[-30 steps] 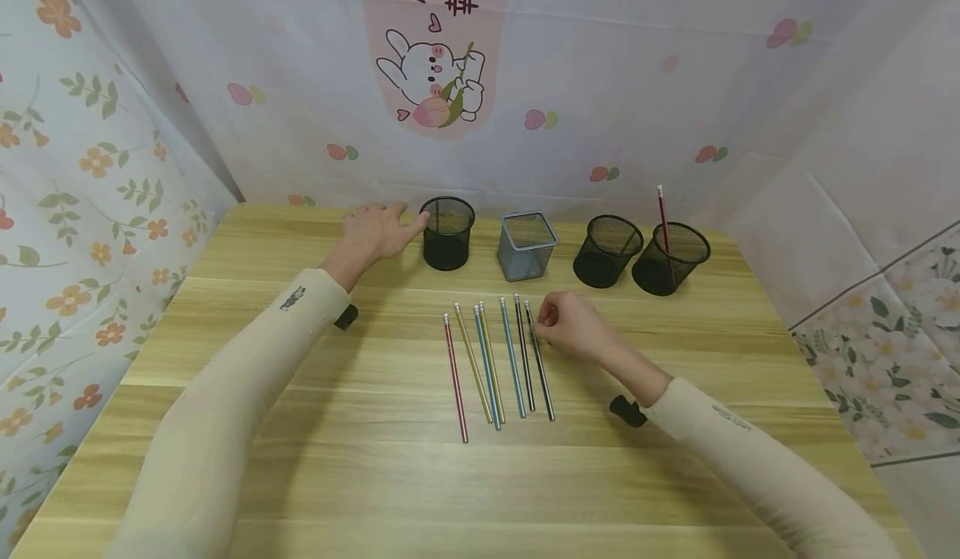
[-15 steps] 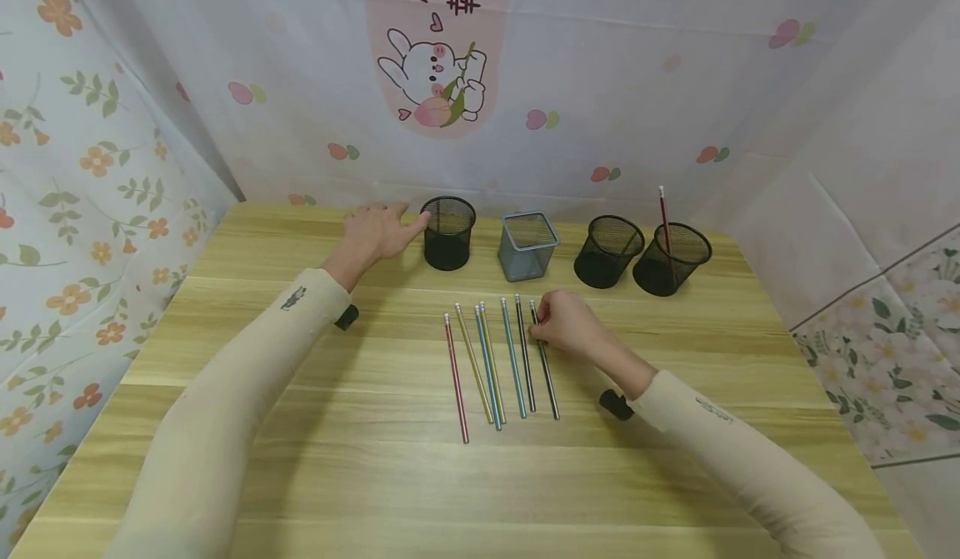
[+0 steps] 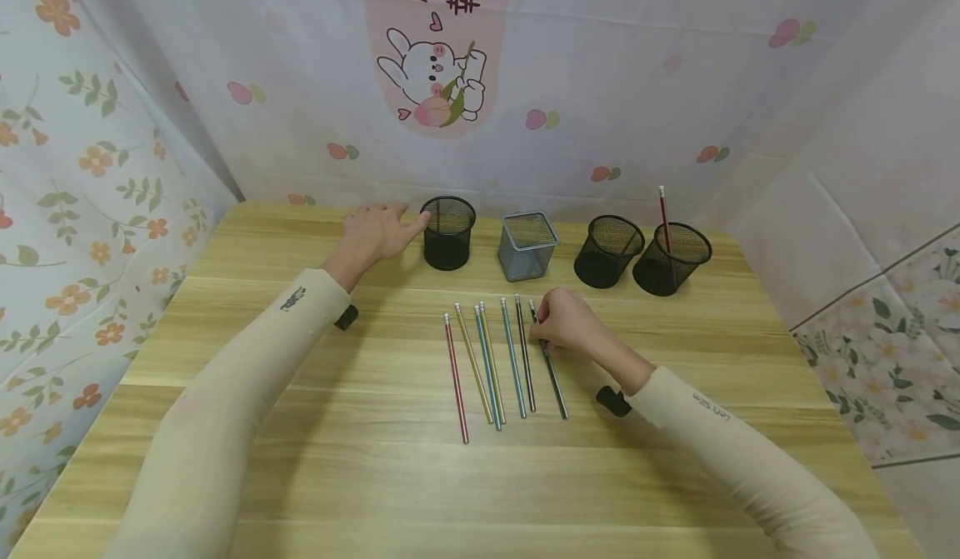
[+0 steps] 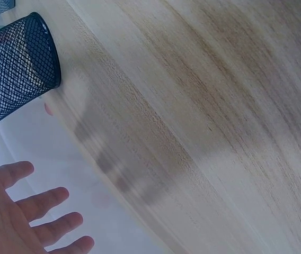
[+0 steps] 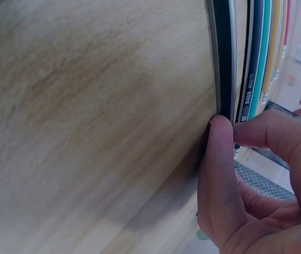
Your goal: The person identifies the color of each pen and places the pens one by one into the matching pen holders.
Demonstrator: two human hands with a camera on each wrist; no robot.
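My right hand [image 3: 573, 322] pinches a black pencil [image 3: 553, 380] near its eraser end, thumb and index finger on either side, as the right wrist view shows. To the left of it on the table lie another black pencil [image 3: 526, 359], blue pencils [image 3: 514, 363], yellow pencils [image 3: 472, 365] and a red pencil [image 3: 456, 384], side by side with erasers away from me. My left hand [image 3: 380, 230] has its fingers spread beside a round black mesh pen holder [image 3: 447, 242]; in the left wrist view nothing is in its palm [image 4: 2, 222].
Along the back edge stand a square grey mesh holder [image 3: 525, 251], a round black holder [image 3: 603, 255] and another round black holder [image 3: 667, 267] with a red pencil [image 3: 664, 222] upright in it. Printed cloths [image 3: 300, 67] hang behind and at the sides of the wooden table [image 3: 360, 476].
The rightmost black pencil has shifted right, away from its neighbour, and its near end has swung outward. My right hand has moved slightly with it. The left hand stays in place.
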